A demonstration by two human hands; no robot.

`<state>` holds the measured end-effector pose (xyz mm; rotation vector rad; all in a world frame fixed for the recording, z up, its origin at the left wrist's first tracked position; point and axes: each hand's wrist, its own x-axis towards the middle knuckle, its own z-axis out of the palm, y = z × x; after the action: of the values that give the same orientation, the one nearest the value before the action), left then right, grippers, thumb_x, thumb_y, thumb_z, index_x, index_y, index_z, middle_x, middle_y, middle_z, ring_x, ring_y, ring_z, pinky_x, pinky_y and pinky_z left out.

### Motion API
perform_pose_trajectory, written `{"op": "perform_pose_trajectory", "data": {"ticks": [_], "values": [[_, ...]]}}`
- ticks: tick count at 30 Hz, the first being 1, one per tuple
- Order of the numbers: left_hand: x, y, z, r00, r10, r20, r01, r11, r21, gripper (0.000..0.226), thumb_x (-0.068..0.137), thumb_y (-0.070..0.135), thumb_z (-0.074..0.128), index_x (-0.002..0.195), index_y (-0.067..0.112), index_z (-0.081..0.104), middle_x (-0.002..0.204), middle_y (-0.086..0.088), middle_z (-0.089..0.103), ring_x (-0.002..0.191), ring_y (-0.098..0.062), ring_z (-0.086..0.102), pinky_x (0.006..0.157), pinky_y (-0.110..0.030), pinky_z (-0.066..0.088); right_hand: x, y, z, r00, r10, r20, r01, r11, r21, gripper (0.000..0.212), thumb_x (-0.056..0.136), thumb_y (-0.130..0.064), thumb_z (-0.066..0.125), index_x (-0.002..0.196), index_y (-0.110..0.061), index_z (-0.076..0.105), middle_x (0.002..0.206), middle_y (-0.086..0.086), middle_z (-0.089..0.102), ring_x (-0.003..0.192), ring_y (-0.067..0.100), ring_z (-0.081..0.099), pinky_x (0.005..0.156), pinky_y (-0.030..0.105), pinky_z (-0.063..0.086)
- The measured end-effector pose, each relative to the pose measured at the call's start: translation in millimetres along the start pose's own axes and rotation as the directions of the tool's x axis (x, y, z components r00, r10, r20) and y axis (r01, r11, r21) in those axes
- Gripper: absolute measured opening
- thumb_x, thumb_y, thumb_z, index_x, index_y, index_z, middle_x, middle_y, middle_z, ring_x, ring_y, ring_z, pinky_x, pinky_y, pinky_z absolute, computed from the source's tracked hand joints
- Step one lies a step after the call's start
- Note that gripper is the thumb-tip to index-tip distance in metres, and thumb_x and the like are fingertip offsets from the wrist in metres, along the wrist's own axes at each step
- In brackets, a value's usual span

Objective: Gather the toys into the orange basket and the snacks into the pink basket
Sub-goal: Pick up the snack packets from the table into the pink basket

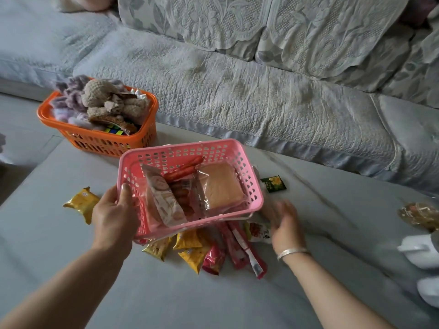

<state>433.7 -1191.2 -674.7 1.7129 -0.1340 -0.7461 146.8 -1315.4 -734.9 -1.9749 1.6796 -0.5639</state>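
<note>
The left hand point(111, 217) pinches the perforated plastic pink basket point(247, 184) by its near-left rim, long axis tilted left-to-right, while the blurred right hand point(283, 222) hovers, fingers spread.

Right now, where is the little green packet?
In the head view, the green packet lies on the grey table, just right of the pink basket and beyond the right hand.

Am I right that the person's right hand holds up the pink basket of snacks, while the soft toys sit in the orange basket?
Not quite: the head view shows the left hand gripping the pink basket by its rim, not the right hand, which hovers beside it. The soft toys do sit in the orange basket.
</note>
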Motion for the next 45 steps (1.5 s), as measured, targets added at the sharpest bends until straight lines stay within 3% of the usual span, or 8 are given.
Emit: {"op": "perform_pose_trajectory", "data": {"ticks": [7, 11, 16, 19, 24, 32, 37, 45], "values": [[14, -2, -22, 1.0, 0.004, -0.028, -0.005, 1.0, -0.017, 0.022, 0.103, 0.041, 0.049, 0.097, 0.025, 0.062, 0.082, 0.002, 0.067, 0.044, -0.005, 0.066, 0.044, -0.026, 0.053, -12, 33, 73, 0.965, 0.222, 0.14, -0.19, 0.958, -0.213, 0.052, 0.085, -0.035, 0.057, 0.135, -0.022, 0.049, 0.148, 0.01, 0.034, 0.129, 0.032, 0.042, 0.103, 0.04, 0.04], [14, -4, -26, 1.0, 0.005, -0.029, -0.005, 1.0, -0.009, 0.025, 0.104, 0.038, 0.048, 0.082, 0.031, 0.059, 0.082, 0.002, 0.067, 0.05, -0.009, 0.067, 0.05, -0.032, 0.059, -4, 28, 66, 0.984, 0.166, -0.067, -0.177, 0.953, -0.247, 0.07, 0.077, -0.022, 0.057, 0.142, -0.038, 0.036, 0.147, 0.004, 0.037, 0.131, 0.026, 0.041, 0.103, 0.04, 0.038], [15, -9, -27, 1.0, 0.005, -0.012, -0.006, 0.999, -0.034, 0.024, 0.104, 0.038, 0.048, 0.084, 0.03, 0.06, 0.084, -0.003, 0.068, 0.058, -0.02, 0.069, 0.064, -0.045, 0.06, 32, 34, 61, 0.951, 0.266, 0.157, -0.158, 0.855, -0.493, 0.069, 0.093, -0.022, 0.045, 0.147, -0.046, 0.009, 0.159, 0.011, 0.003, 0.144, 0.034, 0.01, 0.113, 0.05, 0.022], [15, -15, -26, 1.0, 0.001, 0.001, -0.001, 0.999, -0.051, 0.021, 0.103, 0.039, 0.048, 0.089, 0.032, 0.062, 0.083, -0.001, 0.07, 0.05, -0.012, 0.069, 0.046, -0.034, 0.059, 46, 45, 66, 0.958, 0.192, 0.214, -0.06, 0.861, -0.505, 0.07, 0.093, -0.011, 0.035, 0.148, -0.045, 0.008, 0.155, 0.015, 0.019, 0.136, 0.038, 0.028, 0.109, 0.049, 0.03], [9, -18, -21, 0.999, -0.02, -0.025, 0.019, 0.998, -0.058, 0.021, 0.103, 0.04, 0.048, 0.087, 0.036, 0.061, 0.087, -0.002, 0.07, 0.069, -0.028, 0.069, 0.074, -0.054, 0.058, 44, 51, 63, 0.986, 0.049, 0.16, 0.041, 0.854, -0.519, 0.067, 0.092, -0.004, 0.034, 0.146, -0.042, 0.019, 0.132, 0.015, 0.045, 0.108, 0.035, 0.047, 0.084, 0.04, 0.043], [8, -21, -22, 0.997, -0.057, -0.056, 0.051, 0.994, -0.094, 0.022, 0.101, 0.043, 0.05, 0.117, 0.032, 0.061, 0.09, 0.001, 0.073, 0.057, -0.017, 0.072, 0.057, -0.037, 0.061, 43, 55, 38, 0.994, 0.059, 0.094, -0.04, 0.98, -0.193, 0.038, 0.098, -0.049, 0.03, 0.134, -0.043, 0.038, 0.118, 0.006, 0.061, 0.106, 0.031, 0.056, 0.092, 0.043, 0.044], [0, -20, -21, 0.996, -0.058, -0.064, 0.051, 0.993, -0.103, 0.013, 0.103, 0.04, 0.049, 0.105, 0.034, 0.06, 0.089, 0.0, 0.072, 0.057, -0.017, 0.07, 0.049, -0.034, 0.06, 34, 41, 2, 0.933, 0.356, -0.047, -0.327, 0.897, 0.297, 0.056, 0.092, -0.003, 0.053, 0.14, -0.028, 0.039, 0.133, 0.011, 0.053, 0.118, 0.028, 0.053, 0.096, 0.037, 0.043], [-8, -20, -13, 0.999, -0.033, -0.03, 0.031, 0.997, -0.072, 0.021, 0.103, 0.038, 0.049, 0.109, 0.027, 0.066, 0.094, -0.005, 0.073, 0.073, -0.027, 0.072, 0.062, -0.039, 0.059, -2, -108, -54, 0.97, -0.203, -0.137, 0.242, 0.878, 0.412, 0.063, 0.084, 0.01, 0.053, 0.126, -0.037, 0.049, 0.132, 0.0, 0.056, 0.118, 0.009, 0.053, 0.099, 0.018, 0.041]]}}
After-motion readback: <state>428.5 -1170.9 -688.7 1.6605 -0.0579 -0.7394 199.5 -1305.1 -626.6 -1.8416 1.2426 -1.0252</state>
